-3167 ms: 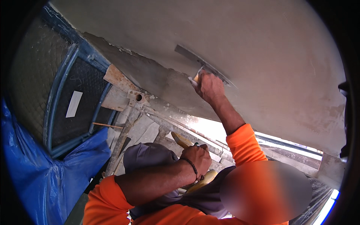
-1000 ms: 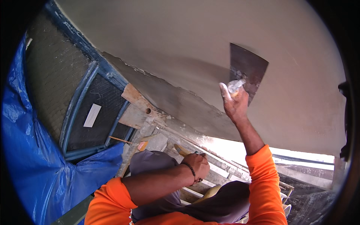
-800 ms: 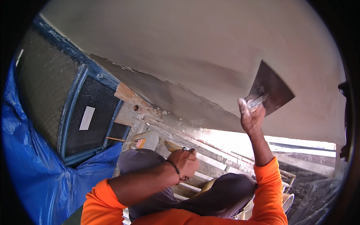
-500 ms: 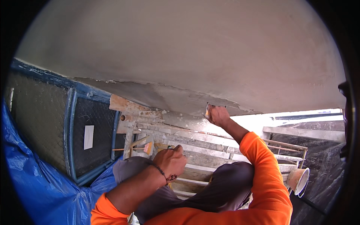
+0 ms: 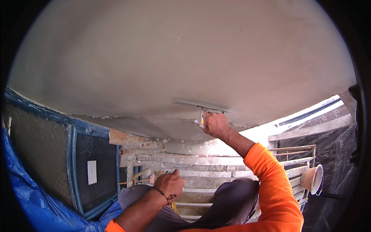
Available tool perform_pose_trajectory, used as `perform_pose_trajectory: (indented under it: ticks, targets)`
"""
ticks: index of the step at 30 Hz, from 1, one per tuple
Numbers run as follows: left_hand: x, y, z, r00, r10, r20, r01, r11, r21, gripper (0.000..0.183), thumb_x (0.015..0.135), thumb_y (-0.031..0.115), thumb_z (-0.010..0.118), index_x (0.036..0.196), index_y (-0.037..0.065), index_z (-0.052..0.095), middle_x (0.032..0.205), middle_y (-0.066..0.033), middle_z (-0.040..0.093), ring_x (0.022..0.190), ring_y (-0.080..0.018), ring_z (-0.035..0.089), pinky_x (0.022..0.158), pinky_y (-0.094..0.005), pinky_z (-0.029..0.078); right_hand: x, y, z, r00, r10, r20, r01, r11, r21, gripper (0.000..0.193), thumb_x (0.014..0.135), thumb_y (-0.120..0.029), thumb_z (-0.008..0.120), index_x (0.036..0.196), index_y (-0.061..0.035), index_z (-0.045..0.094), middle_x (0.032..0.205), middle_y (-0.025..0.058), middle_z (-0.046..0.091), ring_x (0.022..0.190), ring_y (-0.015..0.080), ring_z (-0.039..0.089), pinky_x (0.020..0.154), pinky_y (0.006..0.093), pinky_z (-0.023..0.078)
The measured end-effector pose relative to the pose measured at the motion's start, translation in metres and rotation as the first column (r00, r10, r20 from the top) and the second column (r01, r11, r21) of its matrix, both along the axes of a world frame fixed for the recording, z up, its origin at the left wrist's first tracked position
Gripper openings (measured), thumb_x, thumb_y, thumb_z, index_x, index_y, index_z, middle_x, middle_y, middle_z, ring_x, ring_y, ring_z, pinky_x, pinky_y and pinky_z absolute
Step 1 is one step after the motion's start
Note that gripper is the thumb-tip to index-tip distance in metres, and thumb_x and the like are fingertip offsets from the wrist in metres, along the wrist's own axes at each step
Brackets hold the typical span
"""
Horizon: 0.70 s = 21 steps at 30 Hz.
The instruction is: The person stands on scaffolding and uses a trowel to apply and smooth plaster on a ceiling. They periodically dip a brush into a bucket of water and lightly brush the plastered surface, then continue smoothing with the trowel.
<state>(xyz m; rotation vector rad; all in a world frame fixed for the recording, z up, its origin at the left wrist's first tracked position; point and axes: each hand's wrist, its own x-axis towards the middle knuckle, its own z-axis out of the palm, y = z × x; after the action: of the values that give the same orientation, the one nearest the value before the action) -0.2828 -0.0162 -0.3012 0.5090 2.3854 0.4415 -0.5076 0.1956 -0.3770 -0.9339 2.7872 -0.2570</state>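
My right hand (image 5: 216, 124) is closed round the handle of a plastering trowel (image 5: 189, 103). The trowel's thin metal blade lies edge-on to me against a grey plastered surface (image 5: 185, 58) that spreads overhead. Below the blade runs a ragged plaster edge with a darker band under it. Lower down, over my left knee, my left hand (image 5: 170, 183) is curled closed, a dark beaded bracelet at its wrist. Something yellow (image 5: 174, 207) shows beneath that hand; whether the fingers hold it I cannot make out.
Wooden scaffold planks (image 5: 197, 197) and rails lie below me. A bucket (image 5: 312, 179) hangs at the right, by dark sheeting (image 5: 336, 154). On the left are a blue frame (image 5: 72, 162) with mesh panels and a blue tarp (image 5: 34, 197). An orange-bristled brush (image 5: 152, 179) rests near the planks.
My view has tilted upward. The right hand has shifted slightly left relative to the scaffold, and the trowel blade now shows fully against the plaster. My left hand stays closed over the knee.
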Motion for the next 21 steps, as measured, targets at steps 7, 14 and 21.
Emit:
perform_pose_trajectory:
  ticks: [7, 14, 21]
  targets:
    - [-0.008, 0.017, -0.001, 0.998, -0.045, 0.04, 0.047, 0.998, -0.047, 0.021, 0.086, 0.01, 0.059, 0.095, 0.003, 0.076, 0.115, -0.0254, 0.065, 0.096, -0.04, 0.072, 0.082, -0.0476, 0.058, 0.007, -0.023, 0.152, 0.991, -0.062, -0.12, 0.033, 0.972, -0.231, 0.048, 0.094, -0.046, 0.067, 0.101, 0.0005, 0.061, 0.075, 0.019, 0.069, 0.072, 0.0402, 0.069, 0.065, 0.0476, 0.057]
    - [-0.002, 0.031, -0.012, 0.999, -0.046, -0.001, 0.046, 0.996, -0.083, 0.022, 0.081, 0.011, 0.062, 0.099, 0.009, 0.075, 0.115, -0.0215, 0.062, 0.095, -0.0415, 0.07, 0.082, -0.0514, 0.057, 0.002, -0.029, 0.27, 0.964, -0.121, -0.236, -0.055, 0.778, -0.626, 0.046, 0.091, -0.043, 0.074, 0.082, 0.0009, 0.066, 0.072, 0.0178, 0.069, 0.065, 0.0352, 0.068, 0.063, 0.0445, 0.056]
    - [0.005, 0.022, 0.003, 0.995, -0.098, 0.002, 0.098, 0.989, -0.112, 0.022, 0.086, 0.01, 0.059, 0.099, 0.006, 0.076, 0.117, -0.0224, 0.063, 0.096, -0.0402, 0.071, 0.083, -0.0493, 0.058, 0.015, 0.074, 0.344, 0.96, -0.272, -0.059, 0.031, 0.316, -0.948, 0.035, 0.095, -0.04, 0.074, 0.08, -0.0107, 0.062, 0.062, -0.0033, 0.053, 0.051, 0.0062, 0.049, 0.048, 0.0243, 0.042]
